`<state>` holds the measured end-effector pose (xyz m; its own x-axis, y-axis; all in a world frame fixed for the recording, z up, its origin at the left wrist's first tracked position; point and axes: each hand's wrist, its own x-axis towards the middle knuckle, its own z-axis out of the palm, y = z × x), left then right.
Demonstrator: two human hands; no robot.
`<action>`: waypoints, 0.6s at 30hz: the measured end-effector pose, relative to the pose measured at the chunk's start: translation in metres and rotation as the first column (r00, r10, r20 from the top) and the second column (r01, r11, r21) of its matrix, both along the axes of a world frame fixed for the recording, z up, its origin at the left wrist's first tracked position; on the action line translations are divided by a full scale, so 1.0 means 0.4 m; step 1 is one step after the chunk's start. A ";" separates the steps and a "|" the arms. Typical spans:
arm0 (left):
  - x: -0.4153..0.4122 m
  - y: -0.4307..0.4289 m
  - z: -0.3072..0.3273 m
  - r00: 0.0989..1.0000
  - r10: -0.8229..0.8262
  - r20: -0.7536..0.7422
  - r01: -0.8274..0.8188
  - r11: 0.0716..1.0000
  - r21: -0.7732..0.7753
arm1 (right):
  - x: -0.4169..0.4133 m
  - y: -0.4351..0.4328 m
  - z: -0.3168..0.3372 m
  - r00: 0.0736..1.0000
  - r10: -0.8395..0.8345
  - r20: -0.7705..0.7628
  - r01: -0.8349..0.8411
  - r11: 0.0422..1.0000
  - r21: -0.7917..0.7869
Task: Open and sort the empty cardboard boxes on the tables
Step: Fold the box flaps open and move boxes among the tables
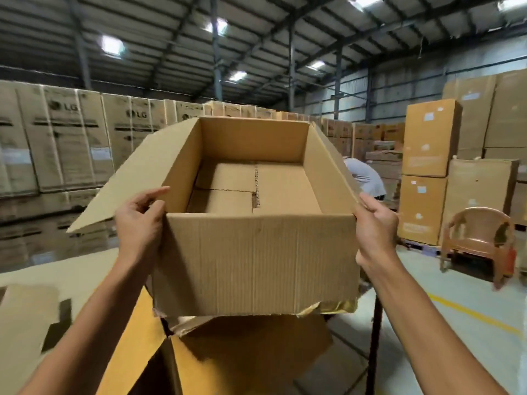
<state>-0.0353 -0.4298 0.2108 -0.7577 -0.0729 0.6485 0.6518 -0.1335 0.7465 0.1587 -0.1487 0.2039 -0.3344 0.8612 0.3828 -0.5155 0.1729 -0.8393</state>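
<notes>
You are holding an open cardboard box up in front of you with both hands, well above the tabletop at the lower left. Your left hand grips the near left corner, its fingers curled over the rim and closed on the cardboard beside the long left flap, which splays outward. Your right hand clamps the near right corner, fingers wrapped round the edge and shut on it. The box is empty; its bottom flaps lie folded shut inside with a seam down the middle. Just below it sits another open box, its torn flaps spread. Off to the right stand a brown plastic chair on the floor and stacked cartons; a row of large printed cartons lines the left. A person in a white shirt bends behind the box.
</notes>
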 end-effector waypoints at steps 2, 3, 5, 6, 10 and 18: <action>-0.033 0.016 -0.005 0.998 0.063 -0.010 -0.063 0.998 -0.016 | -0.086 0.051 0.004 0.997 0.071 -0.006 -0.071 0.997 -0.001; -0.052 0.025 -0.007 0.995 0.099 0.001 -0.099 0.995 -0.013 | -0.128 0.076 0.003 0.995 0.104 0.002 -0.104 0.995 -0.009; -0.084 0.042 -0.018 0.986 0.164 0.037 -0.164 0.986 0.013 | -0.206 0.120 -0.002 0.985 0.166 0.041 -0.165 0.986 -0.023; -0.096 0.051 -0.025 0.979 0.196 0.052 -0.198 0.980 0.024 | -0.244 0.142 -0.008 0.978 0.203 0.052 -0.201 0.979 -0.033; -0.133 0.082 -0.038 0.941 0.330 0.071 -0.333 0.942 0.032 | -0.369 0.193 -0.009 0.948 0.306 0.087 -0.302 0.952 -0.054; -0.287 0.110 -0.113 0.824 0.485 0.293 -0.454 0.875 -0.170 | -0.625 0.248 -0.054 0.869 0.361 0.338 -0.383 0.924 -0.002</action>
<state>-0.1501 -0.3859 0.1655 -0.8108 -0.4264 0.4010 0.3454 0.2046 0.9159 -0.0913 -0.0494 0.1823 -0.7402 0.6258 0.2459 -0.2518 0.0812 -0.9644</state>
